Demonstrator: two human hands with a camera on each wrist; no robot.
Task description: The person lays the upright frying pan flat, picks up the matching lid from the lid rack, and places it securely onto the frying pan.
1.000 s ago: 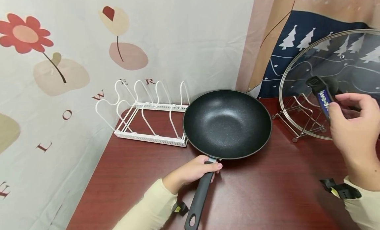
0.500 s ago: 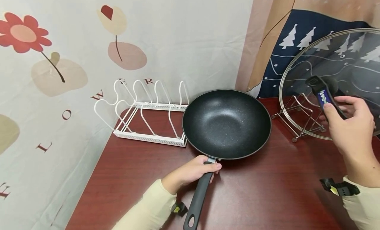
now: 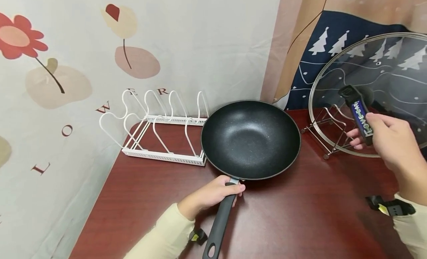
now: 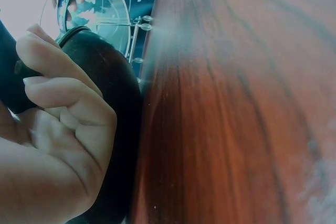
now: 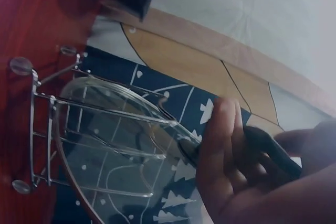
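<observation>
A black wok [image 3: 251, 140] sits on the table, its long grey-black handle [image 3: 220, 222] pointing to the near edge. My left hand [image 3: 213, 194] grips that handle close to the pan, thumb across the top. A large round glass lid [image 3: 328, 77] with a metal rim stands upright in a small wire rack [image 3: 320, 136] on the right. My right hand [image 3: 390, 136] is at the lid's black handle [image 3: 360, 112], which bears a printed label, with fingers behind it and thumb at its side. In the right wrist view, the fingers [image 5: 220, 140] curl around this handle.
A white rack [image 3: 166, 158] with several wire loops stands left of the wok, close to its rim. Behind the dark red table [image 3: 283, 218] hangs a patterned cloth [image 3: 200, 40], with a navy section printed with trees behind the lid.
My right hand's fingers have come around the lid's handle and appeared on its left side. The view has turned slightly right. The wok, left hand's hold and lid stay put.
</observation>
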